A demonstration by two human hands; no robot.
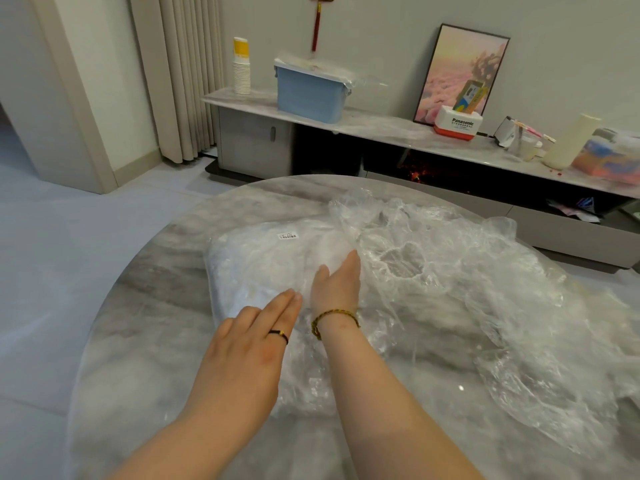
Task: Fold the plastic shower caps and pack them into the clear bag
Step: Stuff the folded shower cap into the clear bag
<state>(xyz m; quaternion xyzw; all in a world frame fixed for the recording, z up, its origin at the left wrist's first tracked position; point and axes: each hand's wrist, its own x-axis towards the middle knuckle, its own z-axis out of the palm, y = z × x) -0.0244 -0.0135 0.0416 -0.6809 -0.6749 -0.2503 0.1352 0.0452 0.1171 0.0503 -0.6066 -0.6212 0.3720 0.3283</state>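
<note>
Marble-grey and round, the bench (138,289) carries a clear bag (249,261) left of its centre. The bag is packed with pale folded plastic and has a small white barcode label (287,236) on its far face. Loose shower caps (460,271) lie in a crumpled, glossy heap from one o'clock round to four o'clock, touching the bag's right side.

The left hand (249,337) lies flat on the near part of the bag, fingers straight and together, pointing toward one o'clock. Its grip is open and has hold of nothing. It wears a dark ring (278,336). The right hand (336,285), with a braided bracelet (334,318) at the wrist, stands on its edge with fingers straight toward twelve o'clock, pressed in where bag and caps meet. That grip too is spread and clasps nothing. Whether the fingertips are inside the bag's mouth cannot be told.

Along the far wall a low sideboard (381,131) holds a blue lidded box (308,98) with plastic film on top, its contents hidden. A stack of paper cups (241,74) stands at eleven o'clock, and at one o'clock a white-and-red Panasonic box (457,128) holds upright cartons. A framed picture (450,74) leans behind it. A curtain (180,81) hangs at eleven o'clock.

A band of marble shows between the bag and the bench's rim at nine o'clock, with pale floor (69,254) beyond. At three o'clock the caps run out of view.
</note>
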